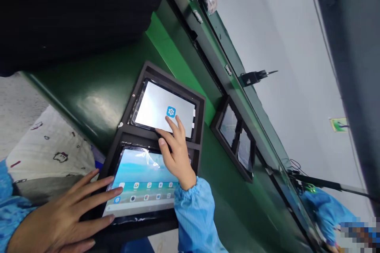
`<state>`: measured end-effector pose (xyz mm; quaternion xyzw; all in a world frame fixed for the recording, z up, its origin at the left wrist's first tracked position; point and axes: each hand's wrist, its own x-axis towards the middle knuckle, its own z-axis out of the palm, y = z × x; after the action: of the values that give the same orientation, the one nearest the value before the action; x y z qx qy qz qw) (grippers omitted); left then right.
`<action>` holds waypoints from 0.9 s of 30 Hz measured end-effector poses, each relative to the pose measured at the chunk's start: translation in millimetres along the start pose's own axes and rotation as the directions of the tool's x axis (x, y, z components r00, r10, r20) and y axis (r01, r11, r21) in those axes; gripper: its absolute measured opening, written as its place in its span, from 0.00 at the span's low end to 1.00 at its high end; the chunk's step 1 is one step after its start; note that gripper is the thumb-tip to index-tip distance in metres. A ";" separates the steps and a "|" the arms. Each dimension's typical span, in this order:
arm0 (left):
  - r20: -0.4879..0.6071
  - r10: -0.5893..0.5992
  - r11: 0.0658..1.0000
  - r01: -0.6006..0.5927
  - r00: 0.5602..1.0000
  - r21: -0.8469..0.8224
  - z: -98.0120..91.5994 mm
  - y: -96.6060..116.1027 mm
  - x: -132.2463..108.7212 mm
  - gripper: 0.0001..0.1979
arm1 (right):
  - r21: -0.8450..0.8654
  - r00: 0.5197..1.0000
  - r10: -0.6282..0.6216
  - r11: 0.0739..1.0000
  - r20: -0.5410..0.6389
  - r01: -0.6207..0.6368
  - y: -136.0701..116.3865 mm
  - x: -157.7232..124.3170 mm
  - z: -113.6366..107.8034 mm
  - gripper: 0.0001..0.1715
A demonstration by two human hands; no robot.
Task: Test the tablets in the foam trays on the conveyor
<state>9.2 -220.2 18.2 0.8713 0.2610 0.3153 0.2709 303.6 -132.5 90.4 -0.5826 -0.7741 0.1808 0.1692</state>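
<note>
Two tablets lie side by side in a black foam tray (162,72). The far tablet (154,101) has a white screen with a blue gear icon (171,112) on it. My right hand (177,148) reaches over the tray divider, fingers spread, fingertips at or just above that screen near the icon; contact is unclear. On the near tablet (142,166) a home screen with several app icons shows. Along its left edge rests my left hand (69,209), fingers outstretched and holding nothing. My right hand and sleeve cover part of the near tablet's right side.
A second black tray (216,123) with two tablets stands farther off on the green surface (208,189). Beyond it runs a metal rail with a small black device (253,78). Dark cloth (74,16) hangs at upper left. A person in a blue sleeve (326,209) is at lower right.
</note>
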 end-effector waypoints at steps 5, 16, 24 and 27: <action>-0.049 0.102 0.992 -0.105 0.994 -0.076 -5.3 -1.4 0.1 0.29 | -0.032 0.998 0.004 0.999 0.063 -0.002 -10.7 7.0 -0.1 0.22; -0.079 0.104 0.991 -0.110 0.991 -0.076 -8.7 -2.4 5.2 0.27 | -0.180 0.951 0.230 0.946 -0.205 -0.268 56.3 55.8 -8.6 0.30; -0.115 0.016 0.984 -0.037 0.993 -0.175 -10.1 -2.4 0.1 0.20 | -0.031 0.996 0.085 0.996 0.010 -0.084 16.8 14.2 -17.2 0.29; -0.087 0.038 0.978 -0.055 0.996 -0.199 -13.9 -3.8 2.9 0.19 | -0.003 0.998 0.052 0.999 0.033 -0.052 17.3 6.7 -13.7 0.32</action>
<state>0.4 -211.4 26.1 0.8316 0.2180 0.3820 0.3393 322.9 -120.5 94.5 -0.5997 -0.7616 0.1939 0.1507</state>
